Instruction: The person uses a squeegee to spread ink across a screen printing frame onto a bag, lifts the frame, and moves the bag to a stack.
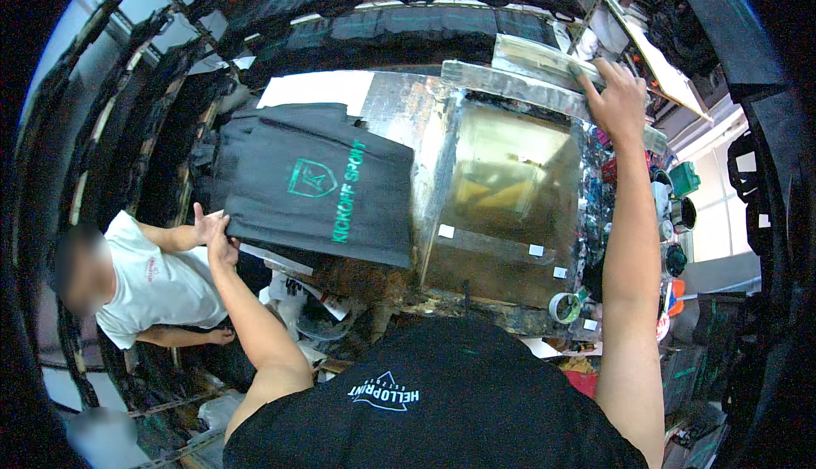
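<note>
A black fabric piece (263, 163) with a green crest and green lettering lies flat on the worktable, left of centre. At its near left corner is my left hand (224, 248), fingers closed on the fabric's edge. A co-worker's hand (204, 226) meets mine there, and the two partly hide each other. To the right lies a printing screen (510, 205) with a yellowish, see-through middle. Across its far edge rests a long pale bar (540, 59), squeegee-like in shape. My right hand (619, 103) is closed around the bar's right end, thumb on the near side.
A co-worker in a white T-shirt (161, 278) stands close on the left. Racks of dark fabric (391, 27) run along the back and left. A tape roll (563, 307) sits at the screen's near right corner. Tubs and a green container (684, 178) crowd the right side.
</note>
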`<state>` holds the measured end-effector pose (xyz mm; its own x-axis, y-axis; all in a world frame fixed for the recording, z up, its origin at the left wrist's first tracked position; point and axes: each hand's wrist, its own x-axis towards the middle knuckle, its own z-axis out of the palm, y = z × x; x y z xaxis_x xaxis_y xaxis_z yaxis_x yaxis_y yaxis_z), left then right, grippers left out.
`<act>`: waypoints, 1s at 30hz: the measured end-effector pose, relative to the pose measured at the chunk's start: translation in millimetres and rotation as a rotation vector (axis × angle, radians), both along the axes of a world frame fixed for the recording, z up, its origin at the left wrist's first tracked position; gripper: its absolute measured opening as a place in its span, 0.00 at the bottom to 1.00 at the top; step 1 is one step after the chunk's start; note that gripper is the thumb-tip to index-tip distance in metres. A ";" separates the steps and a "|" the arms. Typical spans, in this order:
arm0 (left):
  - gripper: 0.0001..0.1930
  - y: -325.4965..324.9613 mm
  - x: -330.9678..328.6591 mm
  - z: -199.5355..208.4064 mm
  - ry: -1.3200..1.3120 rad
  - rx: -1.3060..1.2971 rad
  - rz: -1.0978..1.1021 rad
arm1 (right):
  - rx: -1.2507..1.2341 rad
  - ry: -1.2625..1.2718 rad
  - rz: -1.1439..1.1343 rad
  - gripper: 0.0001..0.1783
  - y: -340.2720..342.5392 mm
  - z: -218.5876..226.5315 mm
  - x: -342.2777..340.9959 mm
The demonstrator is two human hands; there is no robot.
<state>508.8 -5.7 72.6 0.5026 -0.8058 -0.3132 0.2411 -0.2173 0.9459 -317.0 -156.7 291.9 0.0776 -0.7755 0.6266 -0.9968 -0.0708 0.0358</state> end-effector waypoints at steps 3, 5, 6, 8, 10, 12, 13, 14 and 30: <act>0.24 35.8 58.7 -4.0 -0.229 -0.054 0.369 | -0.015 -0.052 0.040 0.27 -7.5 -9.7 1.8; 0.29 -5.2 -61.9 -33.5 -1.160 0.755 0.654 | 0.038 0.072 -0.082 0.27 7.6 -0.2 -12.0; 0.29 7.1 -67.8 -17.6 -1.377 0.531 0.834 | 0.036 0.047 -0.067 0.26 7.8 3.1 -4.1; 0.27 7.9 -125.4 4.9 -1.604 0.274 1.011 | 0.046 0.037 -0.071 0.24 10.9 4.0 2.7; 0.19 -5.7 -215.9 22.8 -1.738 -0.254 0.761 | -0.008 0.056 -0.042 0.27 10.8 0.3 -7.7; 0.11 -9.2 -310.2 48.1 -1.333 -0.468 0.173 | -0.027 0.061 -0.013 0.28 4.9 -6.2 -14.2; 0.09 -17.1 -332.0 35.8 -1.223 -0.434 -0.062 | -0.026 0.058 -0.003 0.27 2.5 -6.8 -13.2; 0.09 -28.0 -366.3 40.7 -1.202 -0.509 -0.189 | -0.020 0.062 -0.008 0.27 2.3 -8.3 -15.8; 0.17 -127.6 -296.7 -66.5 -1.612 0.454 -0.244 | -0.018 0.036 -0.027 0.26 4.6 -4.0 -5.2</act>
<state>212.1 -133.3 6.1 0.4054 -0.9025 0.1454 -0.9137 -0.4050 0.0335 -322.2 -152.1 287.9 0.0791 -0.7662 0.6377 -0.9965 -0.0425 0.0725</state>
